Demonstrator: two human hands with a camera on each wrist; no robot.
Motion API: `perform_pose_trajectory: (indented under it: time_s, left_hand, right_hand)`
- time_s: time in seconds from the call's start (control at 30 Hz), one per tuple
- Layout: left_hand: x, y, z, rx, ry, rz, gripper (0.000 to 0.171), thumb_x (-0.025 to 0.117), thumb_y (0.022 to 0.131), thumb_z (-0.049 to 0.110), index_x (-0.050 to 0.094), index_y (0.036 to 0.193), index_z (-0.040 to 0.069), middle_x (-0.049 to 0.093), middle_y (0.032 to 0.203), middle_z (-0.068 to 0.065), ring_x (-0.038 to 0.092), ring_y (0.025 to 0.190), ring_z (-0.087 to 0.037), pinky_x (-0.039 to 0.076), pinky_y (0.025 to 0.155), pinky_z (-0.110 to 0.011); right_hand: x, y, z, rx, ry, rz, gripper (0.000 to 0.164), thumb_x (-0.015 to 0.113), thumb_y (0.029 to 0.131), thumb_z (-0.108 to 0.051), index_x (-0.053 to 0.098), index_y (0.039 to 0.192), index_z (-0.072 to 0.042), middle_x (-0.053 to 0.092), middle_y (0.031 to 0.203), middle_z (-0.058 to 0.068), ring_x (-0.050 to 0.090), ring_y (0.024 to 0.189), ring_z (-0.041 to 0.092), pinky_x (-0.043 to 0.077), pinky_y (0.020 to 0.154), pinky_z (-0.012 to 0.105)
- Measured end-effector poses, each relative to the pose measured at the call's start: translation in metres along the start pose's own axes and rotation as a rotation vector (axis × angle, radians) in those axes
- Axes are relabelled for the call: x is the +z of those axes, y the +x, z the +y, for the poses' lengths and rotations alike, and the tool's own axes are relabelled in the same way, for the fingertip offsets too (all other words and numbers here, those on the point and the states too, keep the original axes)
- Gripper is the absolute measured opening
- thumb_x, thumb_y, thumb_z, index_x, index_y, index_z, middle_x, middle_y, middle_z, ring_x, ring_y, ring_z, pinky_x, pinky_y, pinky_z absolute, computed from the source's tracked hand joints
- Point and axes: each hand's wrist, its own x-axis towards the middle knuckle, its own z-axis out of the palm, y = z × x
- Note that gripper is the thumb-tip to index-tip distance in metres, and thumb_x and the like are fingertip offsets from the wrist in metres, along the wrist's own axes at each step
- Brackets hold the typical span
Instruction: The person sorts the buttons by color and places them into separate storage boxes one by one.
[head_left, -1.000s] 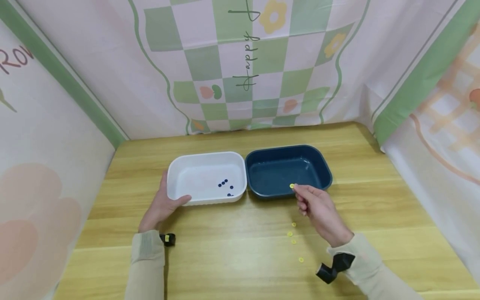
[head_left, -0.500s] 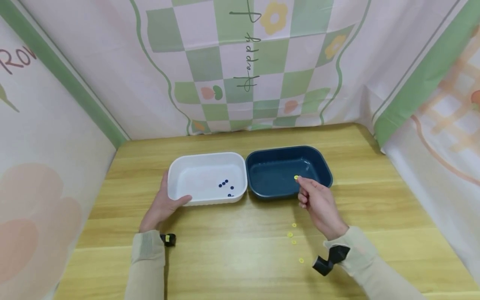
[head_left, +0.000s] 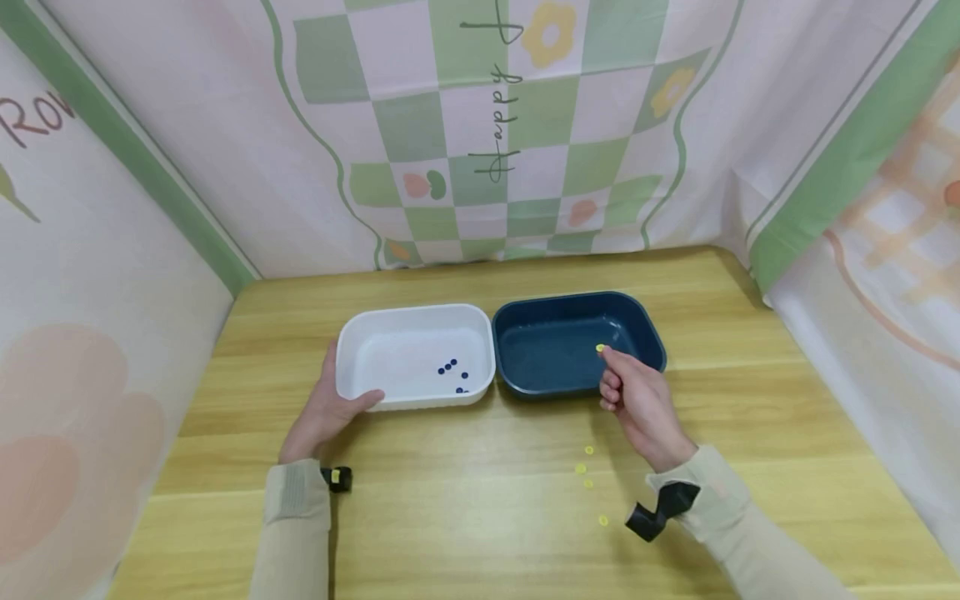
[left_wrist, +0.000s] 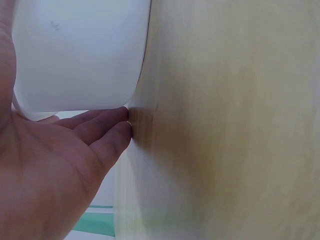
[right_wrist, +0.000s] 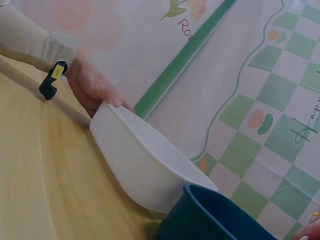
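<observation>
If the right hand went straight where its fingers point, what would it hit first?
Probably the far wall of the navy tray; height is unclear, so perhaps the curtain behind instead.

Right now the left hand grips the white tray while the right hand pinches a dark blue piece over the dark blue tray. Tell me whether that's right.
Not quite: the right hand pinches a yellow piece, not a dark blue one, as the head view shows. The rest is right: it is over the dark blue tray, and the left hand grips the white tray.
</observation>
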Motion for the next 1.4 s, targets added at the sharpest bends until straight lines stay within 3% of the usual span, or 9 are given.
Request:
perform_pose_trajectory:
  time_s: [0.2, 0.47, 0.77, 0.83, 0.9, 1.0, 1.1, 1.2, 1.4]
  left_hand:
    - [0.0, -0.002, 0.001, -0.035, 0.011, 0.004, 0.119, 0.08, 0.081, 0.032, -0.012, 0.156, 0.022, 0.009, 0.16, -0.019, 0.018, 0.142, -0.04, 0.015, 0.114, -0.056]
    - [0.004, -0.004, -0.002, -0.015, -0.005, 0.001, 0.118, 0.081, 0.08, 0.03, -0.01, 0.156, 0.022, 0.012, 0.159, -0.02, 0.02, 0.141, -0.04, 0.016, 0.113, -0.056]
    - [0.004, -0.004, -0.002, -0.027, -0.011, 0.0, 0.118, 0.08, 0.081, 0.029, -0.011, 0.155, 0.028, 0.012, 0.16, -0.017, 0.021, 0.141, -0.039, 0.017, 0.113, -0.056]
    - [0.004, -0.004, -0.002, -0.028, -0.006, -0.003, 0.118, 0.08, 0.081, 0.029, -0.012, 0.155, 0.025, 0.01, 0.16, -0.017, 0.019, 0.141, -0.039, 0.016, 0.113, -0.057]
    - [0.005, -0.004, -0.003, -0.024, 0.0, -0.007, 0.119, 0.08, 0.081, 0.03, -0.013, 0.155, 0.023, 0.008, 0.16, -0.018, 0.018, 0.142, -0.04, 0.015, 0.113, -0.057]
    - [0.004, -0.004, -0.002, -0.019, 0.003, -0.008, 0.118, 0.08, 0.081, 0.03, -0.012, 0.156, 0.022, 0.008, 0.16, -0.019, 0.018, 0.142, -0.041, 0.016, 0.113, -0.058]
    - [0.002, -0.004, 0.001, -0.028, 0.012, -0.005, 0.119, 0.08, 0.081, 0.032, -0.013, 0.155, 0.026, 0.008, 0.161, -0.018, 0.019, 0.142, -0.04, 0.017, 0.112, -0.058]
    - [0.0, -0.003, 0.003, -0.038, 0.017, -0.003, 0.119, 0.08, 0.081, 0.033, -0.014, 0.155, 0.028, 0.008, 0.161, -0.017, 0.019, 0.142, -0.039, 0.018, 0.112, -0.058]
    - [0.0, -0.003, 0.003, -0.055, 0.022, -0.006, 0.12, 0.08, 0.081, 0.035, -0.015, 0.155, 0.027, 0.005, 0.162, -0.015, 0.016, 0.143, -0.038, 0.016, 0.113, -0.057]
  right_hand:
    - [-0.001, -0.003, -0.002, -0.009, -0.006, -0.013, 0.028, 0.052, 0.101, -0.034, 0.054, 0.112, -0.008, 0.041, 0.066, -0.005, 0.039, 0.055, 0.009, 0.033, 0.052, 0.022]
    - [-0.004, -0.004, -0.001, -0.025, -0.018, 0.038, 0.02, 0.054, 0.1, -0.03, 0.055, 0.103, -0.01, 0.039, 0.065, -0.006, 0.038, 0.054, 0.007, 0.032, 0.049, 0.019]
    - [-0.007, -0.005, 0.0, -0.026, -0.046, 0.005, 0.035, 0.056, 0.099, -0.032, 0.053, 0.12, -0.004, 0.043, 0.066, -0.006, 0.039, 0.055, 0.008, 0.034, 0.051, 0.021]
    - [-0.007, -0.009, 0.0, -0.073, -0.231, -0.022, 0.036, 0.058, 0.098, -0.034, 0.058, 0.115, -0.003, 0.047, 0.066, -0.005, 0.042, 0.056, 0.008, 0.037, 0.051, 0.021]
    - [-0.008, -0.015, 0.002, -0.138, -0.534, -0.089, 0.031, 0.061, 0.096, -0.034, 0.065, 0.106, -0.005, 0.052, 0.07, -0.004, 0.046, 0.059, 0.01, 0.041, 0.052, 0.023]
    - [-0.005, -0.028, 0.007, -0.251, -1.079, -0.218, 0.021, 0.067, 0.092, -0.032, 0.068, 0.094, -0.011, 0.058, 0.073, -0.004, 0.05, 0.061, 0.01, 0.045, 0.054, 0.026]
    - [0.0, -0.039, 0.015, -0.311, -1.441, -0.312, 0.013, 0.072, 0.088, -0.028, 0.066, 0.087, -0.017, 0.056, 0.071, -0.009, 0.05, 0.062, 0.008, 0.045, 0.056, 0.029]
    - [0.0, -0.044, 0.024, -0.342, -1.626, -0.335, 0.016, 0.077, 0.082, -0.023, 0.062, 0.08, -0.018, 0.053, 0.069, -0.012, 0.049, 0.061, 0.007, 0.045, 0.057, 0.031]
    - [-0.005, -0.043, 0.037, -0.324, -1.66, -0.393, 0.019, 0.079, 0.08, -0.017, 0.06, 0.076, -0.018, 0.056, 0.072, -0.01, 0.053, 0.064, 0.009, 0.046, 0.056, 0.034]
